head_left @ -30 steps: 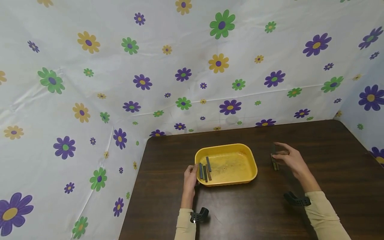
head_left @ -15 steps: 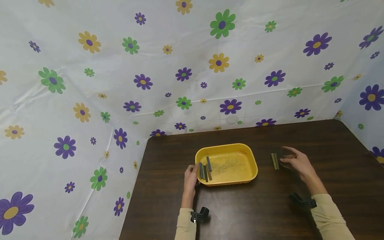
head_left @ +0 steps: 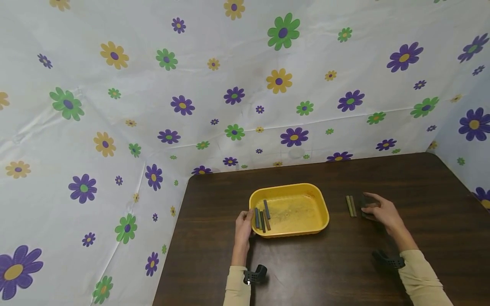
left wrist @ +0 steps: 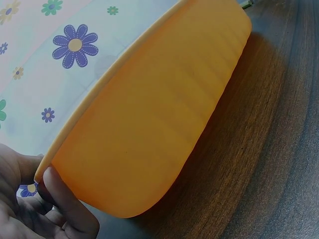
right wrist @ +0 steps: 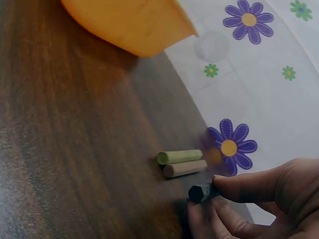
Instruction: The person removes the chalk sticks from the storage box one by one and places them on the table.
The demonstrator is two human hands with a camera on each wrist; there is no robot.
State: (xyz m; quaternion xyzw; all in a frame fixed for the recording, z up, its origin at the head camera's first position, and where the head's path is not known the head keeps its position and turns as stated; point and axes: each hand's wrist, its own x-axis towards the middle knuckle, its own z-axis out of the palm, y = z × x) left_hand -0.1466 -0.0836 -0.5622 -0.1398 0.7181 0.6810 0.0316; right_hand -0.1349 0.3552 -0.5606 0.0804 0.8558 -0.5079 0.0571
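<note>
My left hand (head_left: 243, 225) grips the near left rim of a yellow plastic tray (head_left: 291, 233); in the left wrist view the thumb and fingers (left wrist: 67, 199) clasp that rim. Inside, several dark, coloured crayon-like sticks (head_left: 262, 219) lie at the left end. Right of the tray, my right hand (head_left: 384, 212) pinches a dark crayon-like stick (right wrist: 201, 192) with a flat-sided end, just above the table or touching it; I cannot tell which. Beside it lie a yellow-green stick (right wrist: 179, 156) and a brownish stick (right wrist: 185, 168), side by side on the table.
The dark wooden table (head_left: 306, 272) ends at a flower-printed sheet (head_left: 245, 106) hanging behind and at the sides. Dark bands with camera mounts sit on both wrists.
My right hand has moved right and slightly toward me, away from the pair of sticks, uncovering them. The left hand and the tray have stayed put.
</note>
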